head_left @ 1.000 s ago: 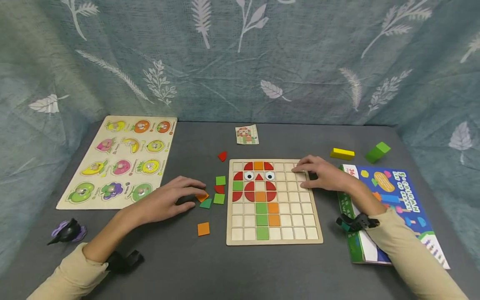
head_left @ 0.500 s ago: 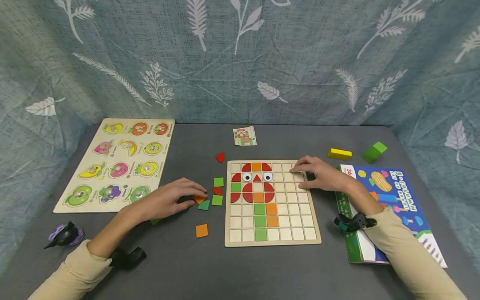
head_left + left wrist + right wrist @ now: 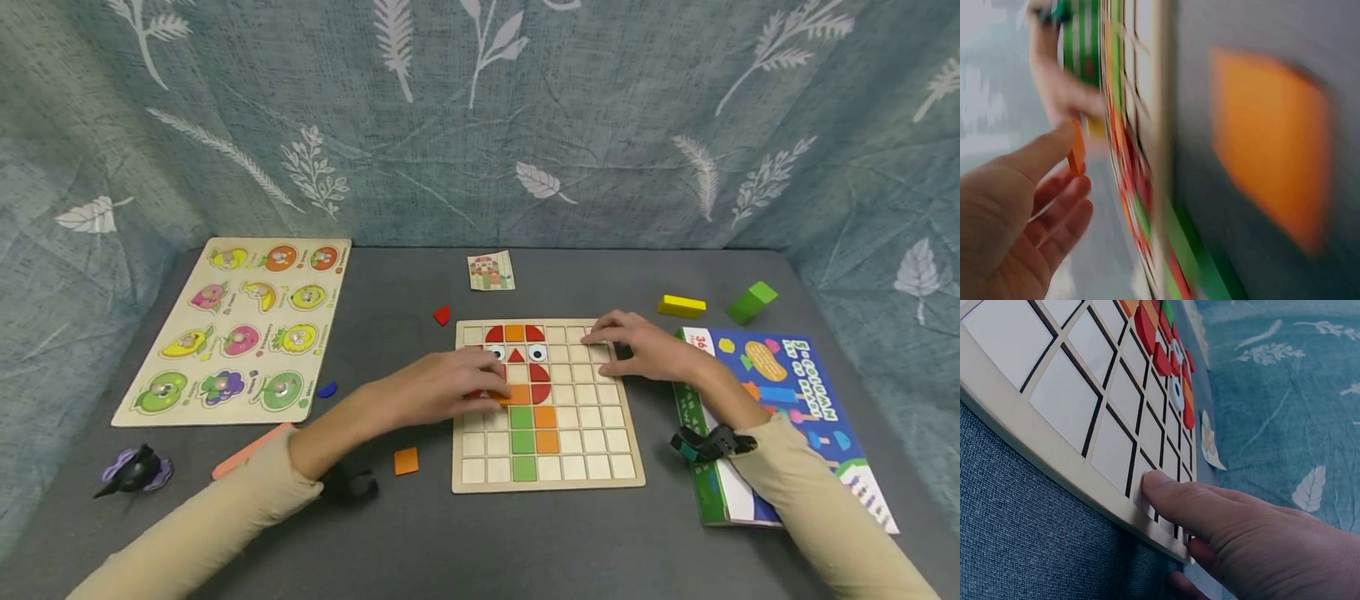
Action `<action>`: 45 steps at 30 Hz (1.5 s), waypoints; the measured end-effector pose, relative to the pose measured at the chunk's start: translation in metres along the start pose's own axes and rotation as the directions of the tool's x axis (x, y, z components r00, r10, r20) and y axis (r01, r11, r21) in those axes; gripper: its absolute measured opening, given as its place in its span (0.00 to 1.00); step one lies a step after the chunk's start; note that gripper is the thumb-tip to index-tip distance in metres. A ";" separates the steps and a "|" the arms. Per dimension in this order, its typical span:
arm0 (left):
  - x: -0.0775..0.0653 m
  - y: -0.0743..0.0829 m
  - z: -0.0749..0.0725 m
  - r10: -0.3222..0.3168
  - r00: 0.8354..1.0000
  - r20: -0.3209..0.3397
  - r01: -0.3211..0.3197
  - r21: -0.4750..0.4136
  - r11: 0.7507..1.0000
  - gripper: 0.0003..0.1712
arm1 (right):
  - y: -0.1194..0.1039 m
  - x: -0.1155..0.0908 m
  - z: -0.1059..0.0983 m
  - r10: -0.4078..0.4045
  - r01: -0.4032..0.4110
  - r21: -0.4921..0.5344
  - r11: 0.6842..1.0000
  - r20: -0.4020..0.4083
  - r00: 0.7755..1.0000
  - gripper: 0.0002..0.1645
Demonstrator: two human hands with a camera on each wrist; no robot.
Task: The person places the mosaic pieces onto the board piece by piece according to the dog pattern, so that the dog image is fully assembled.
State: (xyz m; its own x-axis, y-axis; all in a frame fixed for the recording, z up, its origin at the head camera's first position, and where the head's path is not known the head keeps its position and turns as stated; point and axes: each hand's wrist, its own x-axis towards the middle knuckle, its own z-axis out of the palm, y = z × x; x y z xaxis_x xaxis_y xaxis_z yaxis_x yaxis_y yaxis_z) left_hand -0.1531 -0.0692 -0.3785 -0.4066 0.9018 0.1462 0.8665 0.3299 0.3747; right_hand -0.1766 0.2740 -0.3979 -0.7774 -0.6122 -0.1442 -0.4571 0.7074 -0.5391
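A wooden grid board (image 3: pixel 596 442) lies mid-table, with red, orange and green tiles and two eye pieces (image 3: pixel 537 352) set in its cells. Over the board's left part is my left hand (image 3: pixel 435 387), pinching a small orange tile (image 3: pixel 1076 150) between thumb and fingers. The hand hides some of the red tiles beneath it. My right hand (image 3: pixel 647 346) rests on the board's upper right side; in the right wrist view its thumb touches a bare cell near the rim. An orange square tile (image 3: pixel 406 461) lies left of the board.
A red piece (image 3: pixel 442 316) and a small picture card (image 3: pixel 491 271) lie beyond the board. The fruit puzzle (image 3: pixel 240 333) is left, near a blue piece (image 3: pixel 327 389) and a salmon stick (image 3: pixel 247 452). At right are a box (image 3: pixel 787 400), yellow block (image 3: pixel 682 307) and green block (image 3: pixel 752 302).
My left hand has moved right from the loose tiles to over the board, carrying the orange tile. Its arm uncovers the blue piece and salmon stick. My right hand stays in place.
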 end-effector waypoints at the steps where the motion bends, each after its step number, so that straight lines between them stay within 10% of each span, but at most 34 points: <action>1: 0.012 0.006 0.004 0.034 0.999 0.022 -0.034 0.011 0.999 0.10 | 0.000 0.000 0.000 -0.001 0.001 0.000 1.000 -0.002 1.000 0.27; 10: 0.073 0.031 0.030 0.038 0.977 0.209 -0.053 0.067 0.996 0.08 | -0.001 0.001 0.002 -0.012 0.012 -0.016 1.000 -0.017 1.000 0.26; 30: 0.083 0.033 0.039 0.062 0.978 0.197 -0.093 0.152 0.984 0.11 | 0.001 0.000 0.002 -0.026 0.025 -0.023 0.999 -0.028 0.999 0.26; 36: 0.041 0.030 0.029 0.075 0.996 0.044 -0.079 0.113 0.990 0.13 | 0.000 0.000 0.002 -0.018 0.018 -0.014 1.000 -0.016 1.000 0.27; 40: -0.020 0.026 0.016 -0.082 0.995 -0.057 0.080 -0.034 0.996 0.15 | -0.001 0.001 0.001 -0.012 0.012 -0.007 1.000 -0.008 1.000 0.27; 45: -0.094 0.024 0.014 -0.314 0.944 -0.098 0.301 -0.129 0.945 0.16 | -0.002 0.000 0.000 -0.011 0.011 -0.015 1.000 -0.007 1.000 0.26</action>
State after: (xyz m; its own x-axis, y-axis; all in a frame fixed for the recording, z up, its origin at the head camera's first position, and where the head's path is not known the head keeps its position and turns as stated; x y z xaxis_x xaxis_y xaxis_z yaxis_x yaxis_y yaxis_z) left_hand -0.0907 -0.1419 -0.3959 -0.6845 0.7206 0.1103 0.6591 0.5471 0.5160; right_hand -0.1755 0.2731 -0.3970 -0.7755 -0.6174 -0.1323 -0.4718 0.7058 -0.5285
